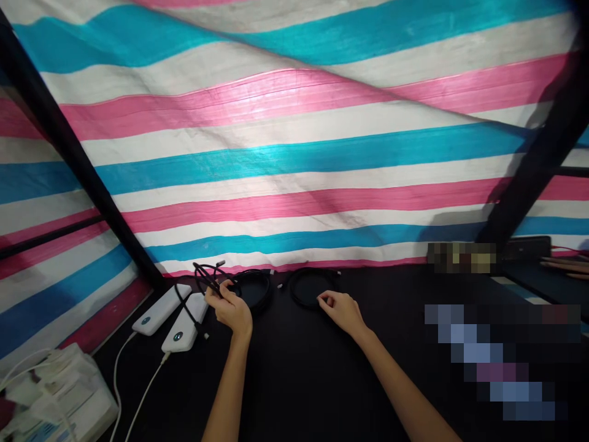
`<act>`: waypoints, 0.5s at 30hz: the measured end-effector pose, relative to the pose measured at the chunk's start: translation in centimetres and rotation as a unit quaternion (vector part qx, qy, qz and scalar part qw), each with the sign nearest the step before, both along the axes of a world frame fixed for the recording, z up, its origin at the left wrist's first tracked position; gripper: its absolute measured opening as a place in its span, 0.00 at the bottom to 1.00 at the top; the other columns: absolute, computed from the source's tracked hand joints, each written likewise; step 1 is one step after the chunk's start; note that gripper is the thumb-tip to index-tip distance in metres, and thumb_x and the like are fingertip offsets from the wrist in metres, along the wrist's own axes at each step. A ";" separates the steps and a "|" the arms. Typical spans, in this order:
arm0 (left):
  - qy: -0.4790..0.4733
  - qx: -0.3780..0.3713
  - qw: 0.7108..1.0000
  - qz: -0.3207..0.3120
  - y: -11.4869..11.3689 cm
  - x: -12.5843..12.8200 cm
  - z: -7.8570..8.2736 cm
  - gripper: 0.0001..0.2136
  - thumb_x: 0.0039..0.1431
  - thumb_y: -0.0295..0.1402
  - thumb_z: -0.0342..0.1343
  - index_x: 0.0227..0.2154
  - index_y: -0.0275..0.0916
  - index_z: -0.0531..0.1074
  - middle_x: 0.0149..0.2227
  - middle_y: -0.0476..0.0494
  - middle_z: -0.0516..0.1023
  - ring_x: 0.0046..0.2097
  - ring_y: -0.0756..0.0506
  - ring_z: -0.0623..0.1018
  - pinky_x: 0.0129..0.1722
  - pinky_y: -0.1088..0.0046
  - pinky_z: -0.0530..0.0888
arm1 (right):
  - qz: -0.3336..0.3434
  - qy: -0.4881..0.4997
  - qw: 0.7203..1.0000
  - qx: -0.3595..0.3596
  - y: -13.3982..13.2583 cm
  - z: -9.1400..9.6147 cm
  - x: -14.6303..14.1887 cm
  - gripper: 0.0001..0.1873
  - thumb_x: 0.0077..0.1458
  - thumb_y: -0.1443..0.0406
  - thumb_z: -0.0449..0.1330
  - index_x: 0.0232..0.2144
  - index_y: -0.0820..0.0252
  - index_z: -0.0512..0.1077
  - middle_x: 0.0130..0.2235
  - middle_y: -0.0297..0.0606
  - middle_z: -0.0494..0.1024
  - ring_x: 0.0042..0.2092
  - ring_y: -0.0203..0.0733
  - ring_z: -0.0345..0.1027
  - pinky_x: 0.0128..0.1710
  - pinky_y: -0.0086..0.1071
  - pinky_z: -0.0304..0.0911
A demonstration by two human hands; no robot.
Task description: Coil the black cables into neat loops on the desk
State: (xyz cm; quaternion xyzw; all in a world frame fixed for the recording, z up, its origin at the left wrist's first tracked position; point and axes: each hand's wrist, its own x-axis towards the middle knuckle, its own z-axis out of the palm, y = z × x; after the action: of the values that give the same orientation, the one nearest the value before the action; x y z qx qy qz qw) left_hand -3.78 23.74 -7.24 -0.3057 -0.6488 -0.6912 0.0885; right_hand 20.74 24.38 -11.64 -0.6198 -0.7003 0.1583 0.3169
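Observation:
My left hand (230, 309) is closed round a loose bundle of black cable (206, 276), lifted just above two white power banks (177, 316) on the black table (294, 374). One end of that cable hangs down beside the nearer power bank. My right hand (341, 310) rests on the table with its fingers curled, fingertips at the near rim of a coiled black cable (311, 287). Another black coil (253, 288) lies between the two hands, partly behind my left hand.
White leads run from the power banks to a white box of packaging (59, 393) at the lower left. A striped pink, blue and white sheet (294, 153) hangs behind the table. Black frame posts (69, 147) stand at both sides. Dark items lie at far right.

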 end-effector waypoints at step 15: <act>0.352 0.116 0.919 -0.134 -1.7 4.6 -2.0 0.05 0.60 0.31 0.51 0.35 0.36 0.70 0.24 0.46 0.77 0.26 0.50 0.78 0.28 0.77 0.72 | 0.019 0.392 0.909 -0.141 0.3 2.1 -2.0 0.30 0.53 0.45 0.48 0.35 0.62 0.76 0.29 0.40 0.77 0.17 0.31 0.61 0.16 0.25 0.46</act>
State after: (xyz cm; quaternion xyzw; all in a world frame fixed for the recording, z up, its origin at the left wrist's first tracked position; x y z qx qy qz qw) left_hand 0.82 22.08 -9.26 -0.6009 -0.4437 -0.6152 0.2522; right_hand 18.71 24.63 -9.52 -0.5330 -0.5014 0.4917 0.4720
